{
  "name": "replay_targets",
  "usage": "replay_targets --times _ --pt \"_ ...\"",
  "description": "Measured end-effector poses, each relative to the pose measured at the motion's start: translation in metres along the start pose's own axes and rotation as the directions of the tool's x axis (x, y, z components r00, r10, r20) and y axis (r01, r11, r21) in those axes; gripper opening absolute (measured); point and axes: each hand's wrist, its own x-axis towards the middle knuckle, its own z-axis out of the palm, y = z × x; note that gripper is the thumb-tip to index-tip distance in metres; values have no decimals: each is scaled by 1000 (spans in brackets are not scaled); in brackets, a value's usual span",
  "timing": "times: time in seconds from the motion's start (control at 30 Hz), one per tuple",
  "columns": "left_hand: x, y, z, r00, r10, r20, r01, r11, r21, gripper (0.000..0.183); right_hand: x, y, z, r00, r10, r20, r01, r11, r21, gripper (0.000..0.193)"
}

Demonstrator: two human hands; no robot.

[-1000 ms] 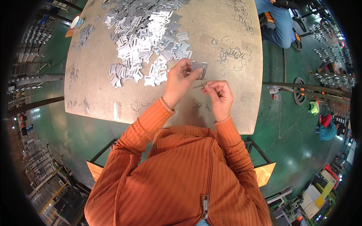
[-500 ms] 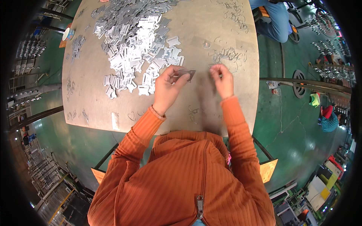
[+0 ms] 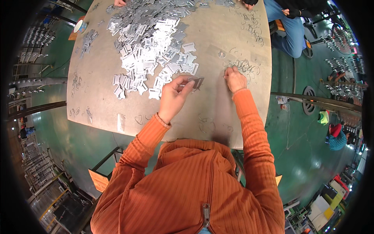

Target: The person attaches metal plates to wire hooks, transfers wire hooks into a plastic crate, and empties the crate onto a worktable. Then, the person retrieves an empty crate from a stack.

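A small flat metal plate [image 3: 198, 83] with a cut-out sticks out from my left hand [image 3: 173, 99], pinched between thumb and fingers above the table. My right hand [image 3: 237, 81] is closed in a pinch beside a loose cluster of thin bent wire pieces [image 3: 251, 68]. What its fingertips hold, if anything, is too small to make out. Ahead of my left hand spreads a large heap of similar silvery plates [image 3: 136, 58], some shiny and some dull grey.
The brown table [image 3: 105, 105] carries more wire bits along its edges and a small stack of plates [image 3: 89, 42] at left. A white round container [image 3: 80, 26] stands by the far left edge. Other people's hands [image 3: 120, 3] show at the far side; a person in jeans [image 3: 290, 37] sits at right.
My right hand has shifted slightly right, up to the wire cluster. The left hand still holds the plate. The view has moved a little, and more of the other people's hands shows at the far edge.
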Motion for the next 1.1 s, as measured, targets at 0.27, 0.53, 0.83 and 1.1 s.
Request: replay_targets --times 0.27,0.53,0.83,1.1 --pt "-20 16 2 999 24 37 -26 998 54 17 -35 -43 -44 993 38 -110 21 872 489 11" --pt "-33 29 11 998 55 29 -57 996 71 16 -99 -117 -128 994 84 68 -66 -29 997 11" --pt "-39 33 13 986 148 78 -162 960 229 17 -107 -123 -121 982 177 59 -51 -49 998 11" --pt "-9 -12 -2 791 560 244 -610 750 255 19 -122 -130 -117 903 304 -303 293 79 953 16"
